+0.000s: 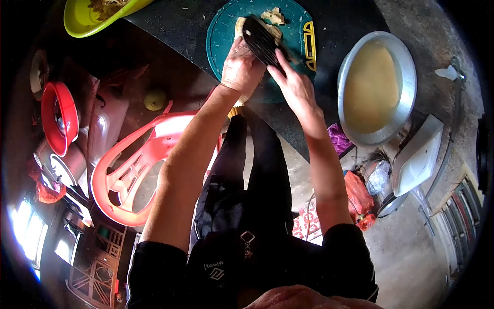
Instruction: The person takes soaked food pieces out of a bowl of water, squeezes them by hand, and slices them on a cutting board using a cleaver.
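A round green cutting board [218,38] with a yellow handle lies on the dark table. My left hand [243,69] presses on a pale, long piece of food [240,27] on the board, its fingers partly hidden behind the blade. My right hand [293,82] is closed on a dark, wide-bladed knife [261,41], which lies slantwise over the food, close to my left fingers. The knife's handle is mostly covered by my right hand. Pale scraps [273,16] rest near the board's far edge.
A metal basin [406,77] of cloudy yellowish liquid stands right of the board. A yellow-green bowl [82,26] is at the upper left. Below it are a red plastic chair [126,206] and a red basket [51,118]. A purple cloth [338,139] hangs near the table edge.
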Demonstrator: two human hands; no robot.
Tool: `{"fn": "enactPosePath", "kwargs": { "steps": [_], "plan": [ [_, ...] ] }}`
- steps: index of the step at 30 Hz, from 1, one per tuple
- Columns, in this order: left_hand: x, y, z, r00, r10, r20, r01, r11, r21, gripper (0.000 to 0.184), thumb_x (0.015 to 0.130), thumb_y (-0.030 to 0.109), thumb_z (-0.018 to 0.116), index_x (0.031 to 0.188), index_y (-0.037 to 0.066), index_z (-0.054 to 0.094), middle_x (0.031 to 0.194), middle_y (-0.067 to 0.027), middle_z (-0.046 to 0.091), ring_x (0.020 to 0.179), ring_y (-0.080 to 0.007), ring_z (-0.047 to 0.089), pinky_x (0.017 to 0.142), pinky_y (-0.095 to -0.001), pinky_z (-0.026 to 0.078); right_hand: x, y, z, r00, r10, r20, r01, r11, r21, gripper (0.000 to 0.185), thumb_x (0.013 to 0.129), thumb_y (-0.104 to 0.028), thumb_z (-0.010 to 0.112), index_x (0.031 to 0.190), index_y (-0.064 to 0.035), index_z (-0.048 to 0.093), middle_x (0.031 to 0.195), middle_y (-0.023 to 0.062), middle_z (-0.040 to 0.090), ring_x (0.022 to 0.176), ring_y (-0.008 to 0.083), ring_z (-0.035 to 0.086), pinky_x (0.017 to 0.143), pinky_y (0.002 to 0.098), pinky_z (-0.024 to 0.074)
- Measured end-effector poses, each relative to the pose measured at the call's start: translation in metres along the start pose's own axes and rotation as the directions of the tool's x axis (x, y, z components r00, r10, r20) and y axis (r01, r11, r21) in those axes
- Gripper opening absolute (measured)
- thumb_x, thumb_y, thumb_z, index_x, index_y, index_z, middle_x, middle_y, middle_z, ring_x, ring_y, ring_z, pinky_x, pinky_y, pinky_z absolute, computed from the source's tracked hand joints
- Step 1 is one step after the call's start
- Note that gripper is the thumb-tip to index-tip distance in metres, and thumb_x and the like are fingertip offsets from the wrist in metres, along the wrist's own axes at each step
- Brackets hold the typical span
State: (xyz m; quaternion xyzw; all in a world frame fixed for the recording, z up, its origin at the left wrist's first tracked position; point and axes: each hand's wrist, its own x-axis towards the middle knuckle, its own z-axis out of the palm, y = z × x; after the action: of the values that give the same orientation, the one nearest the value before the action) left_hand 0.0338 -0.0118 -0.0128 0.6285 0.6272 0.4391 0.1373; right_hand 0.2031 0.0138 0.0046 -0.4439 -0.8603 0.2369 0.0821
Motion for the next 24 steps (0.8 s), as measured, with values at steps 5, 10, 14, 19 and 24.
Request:
{"fn": "enactPosePath", "kwargs": {
  "steps": [5,10,14,19,24],
  "plan": [
    [-0.001,-0.004,0.002,0.999,0.01,0.038,-0.011,0.999,0.03,0.029,0.073,0.008,0.062,0.101,0.006,0.067,0.107,-0.0122,0.065,0.11,-0.0311,0.057,0.103,-0.0397,0.039,0.009,-0.002,-0.006,0.994,0.039,0.1,-0.031,0.996,-0.078,0.053,0.094,-0.038,0.053,0.141,-0.0173,0.041,0.062,0.0173,0.062,0.049,0.0305,0.063,0.046,0.0404,0.0514],
    [-0.002,-0.001,0.0,0.998,-0.034,0.045,0.032,0.999,0.042,0.03,0.074,0.008,0.062,0.103,0.006,0.067,0.108,-0.0118,0.065,0.112,-0.0311,0.056,0.104,-0.0393,0.039,0.03,-0.004,0.003,0.992,0.087,0.094,-0.09,0.995,0.03,0.053,0.093,-0.039,0.054,0.14,-0.0164,0.043,0.053,0.0151,0.057,0.047,0.0296,0.061,0.044,0.0391,0.047],
    [-0.005,-0.003,0.003,0.997,-0.047,0.065,0.042,0.996,0.082,0.032,0.075,0.009,0.062,0.106,0.006,0.067,0.115,-0.0103,0.064,0.115,-0.0275,0.055,0.106,-0.0424,0.036,-0.027,0.021,0.002,0.988,0.1,0.117,-0.093,0.994,-0.062,0.049,0.093,-0.038,0.056,0.136,-0.0164,0.047,0.063,0.018,0.062,0.052,0.0299,0.064,0.046,0.0415,0.0474],
    [-0.005,-0.008,0.005,0.992,-0.056,0.112,0.051,0.998,0.048,0.038,0.075,0.018,0.068,0.111,0.007,0.065,0.121,-0.0092,0.061,0.122,-0.0242,0.051,0.11,-0.0439,0.031,0.021,0.009,-0.007,0.985,0.088,0.148,-0.091,0.996,0.015,0.049,0.095,-0.041,0.048,0.141,-0.0255,0.04,0.089,0.0254,0.066,0.061,0.0326,0.066,0.051,0.0407,0.0518],
    [-0.007,0.0,-0.002,0.987,-0.02,0.16,-0.024,0.962,0.271,0.065,0.071,0.035,0.075,0.126,0.005,0.056,0.131,-0.0119,0.054,0.129,-0.026,0.045,0.111,-0.0482,0.028,0.062,0.007,-0.007,0.976,0.184,0.112,-0.211,0.922,0.324,0.067,0.089,-0.068,0.038,0.139,-0.024,0.045,0.087,0.0188,0.069,0.084,0.0343,0.067,0.074,0.0436,0.0526]
  ]
}}
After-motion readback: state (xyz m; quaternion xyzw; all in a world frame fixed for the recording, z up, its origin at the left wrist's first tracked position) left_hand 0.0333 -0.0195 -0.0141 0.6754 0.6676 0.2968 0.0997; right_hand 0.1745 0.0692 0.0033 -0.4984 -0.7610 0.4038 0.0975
